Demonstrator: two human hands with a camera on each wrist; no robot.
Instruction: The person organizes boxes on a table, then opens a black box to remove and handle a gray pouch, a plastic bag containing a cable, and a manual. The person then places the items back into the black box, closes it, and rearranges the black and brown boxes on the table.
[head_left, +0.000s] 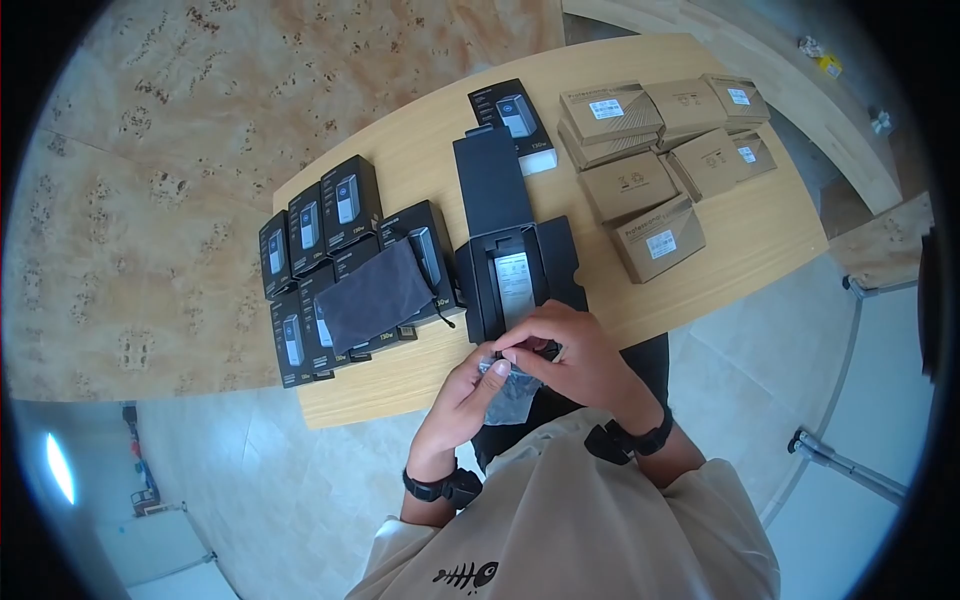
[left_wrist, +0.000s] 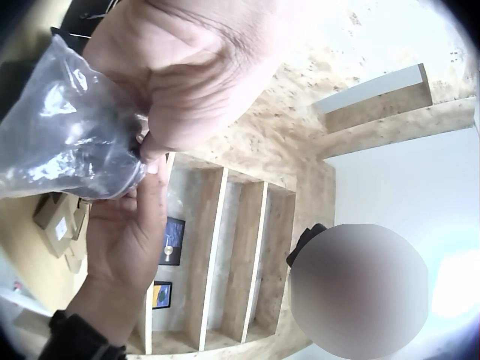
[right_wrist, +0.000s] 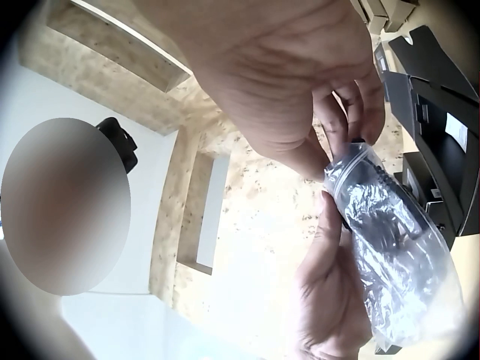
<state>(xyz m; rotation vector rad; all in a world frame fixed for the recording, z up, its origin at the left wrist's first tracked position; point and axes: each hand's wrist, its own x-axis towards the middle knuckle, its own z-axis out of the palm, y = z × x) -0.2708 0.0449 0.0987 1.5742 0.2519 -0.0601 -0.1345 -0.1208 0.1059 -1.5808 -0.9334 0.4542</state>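
Both hands meet just in front of an open black box (head_left: 493,190). A clear zip-top plastic bag (right_wrist: 397,247) hangs from them, with a dark, coiled cable-like item showing through the plastic. My left hand (head_left: 465,400) grips the bag near its mouth, thumb on top. Fingers of my right hand (head_left: 575,355) pinch at the bag's mouth, where a bit of something dark shows by the fingertips. In the black box lies a pale device with a printed label (head_left: 514,285); the box's flaps stand spread out.
Several black printed boxes (head_left: 350,205) stand on the left of the wooden table (head_left: 420,170), with a dark grey drawstring pouch (head_left: 375,297) lying over some. Another black box (head_left: 515,115) is at the back. Several brown cartons (head_left: 660,240) are stacked on the right.
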